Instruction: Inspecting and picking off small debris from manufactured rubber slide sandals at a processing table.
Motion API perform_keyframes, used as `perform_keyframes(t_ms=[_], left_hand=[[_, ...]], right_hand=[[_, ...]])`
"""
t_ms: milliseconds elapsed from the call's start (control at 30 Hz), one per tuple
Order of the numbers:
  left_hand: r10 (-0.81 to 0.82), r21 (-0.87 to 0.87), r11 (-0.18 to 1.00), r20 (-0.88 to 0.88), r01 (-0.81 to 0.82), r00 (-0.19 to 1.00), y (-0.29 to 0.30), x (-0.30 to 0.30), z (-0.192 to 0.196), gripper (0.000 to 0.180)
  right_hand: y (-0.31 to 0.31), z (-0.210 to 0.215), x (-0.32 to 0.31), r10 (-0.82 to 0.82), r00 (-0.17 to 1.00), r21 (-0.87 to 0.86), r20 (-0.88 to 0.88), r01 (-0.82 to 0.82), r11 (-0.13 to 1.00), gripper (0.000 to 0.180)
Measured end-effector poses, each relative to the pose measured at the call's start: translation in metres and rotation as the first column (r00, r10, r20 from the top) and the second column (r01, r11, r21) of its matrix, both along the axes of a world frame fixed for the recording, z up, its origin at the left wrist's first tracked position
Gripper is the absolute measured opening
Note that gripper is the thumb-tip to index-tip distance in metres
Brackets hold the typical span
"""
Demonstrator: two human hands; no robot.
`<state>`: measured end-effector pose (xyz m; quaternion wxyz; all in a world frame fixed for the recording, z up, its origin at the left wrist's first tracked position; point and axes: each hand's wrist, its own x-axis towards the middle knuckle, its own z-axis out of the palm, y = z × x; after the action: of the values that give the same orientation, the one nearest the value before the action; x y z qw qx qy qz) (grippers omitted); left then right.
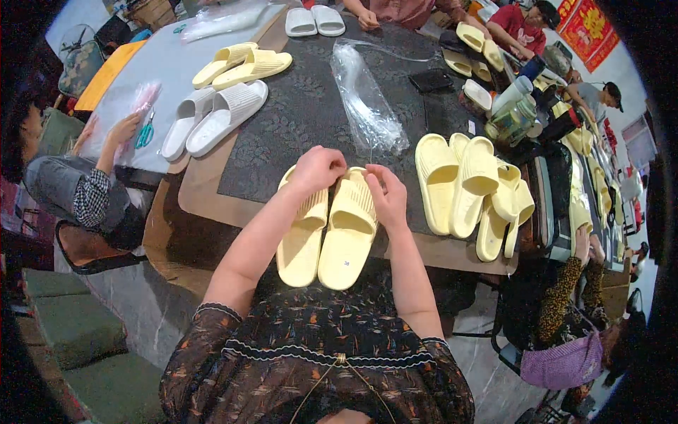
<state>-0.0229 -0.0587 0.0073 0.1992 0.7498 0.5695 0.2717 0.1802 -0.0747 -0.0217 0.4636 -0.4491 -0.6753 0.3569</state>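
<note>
A pair of pale yellow slide slippers lies in front of me at the table's near edge: a left slipper (pixel 301 247) and a right slipper (pixel 346 244), toe ends away from me, heels overhanging toward my lap. My left hand (pixel 318 169) rests over the left slipper's toe end, fingers curled in a pinch. My right hand (pixel 388 196) is at the right slipper's toe end, thumb and fingers closed together. What either pinch holds is too small to make out. Just beyond my hands lies a clear plastic bag of thin, clear strands (pixel 367 99).
More yellow slippers (pixel 473 187) stand at my right, with jars (pixel 514 119) behind. Grey slippers (pixel 226 119) and yellow ones (pixel 244 65) lie at the left on the dark mat (pixel 289 116). Teal scissors (pixel 145 132) lie by another person's hand. Co-workers sit around.
</note>
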Motion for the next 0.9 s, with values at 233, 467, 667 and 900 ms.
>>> perform_keyframes(t_ms=[233,467,667,900], left_hand=[[0.131,-0.044,0.990,0.614,-0.133,0.779,0.021,-0.013,-0.023,0.011],[0.176,-0.089,0.983,0.721,-0.163,0.670,0.014,-0.010,-0.011,0.009],[0.128,-0.103,0.992,0.767,-0.076,0.629,0.014,-0.011,-0.018,0.012],[-0.021,-0.099,0.992,0.473,0.077,0.881,0.007,-0.004,-0.006,0.015]], right_hand=[[0.010,0.017,-0.013,-0.076,0.997,-0.123,-0.010,0.075,0.990,0.034],[0.018,0.043,-0.041,0.057,0.871,-0.063,0.487,-0.030,0.998,0.027],[0.030,0.010,-0.041,-0.024,0.979,-0.296,-0.204,-0.038,0.954,0.018],[0.040,-0.008,-0.034,-0.095,0.928,-0.209,-0.361,0.019,0.978,0.014]])
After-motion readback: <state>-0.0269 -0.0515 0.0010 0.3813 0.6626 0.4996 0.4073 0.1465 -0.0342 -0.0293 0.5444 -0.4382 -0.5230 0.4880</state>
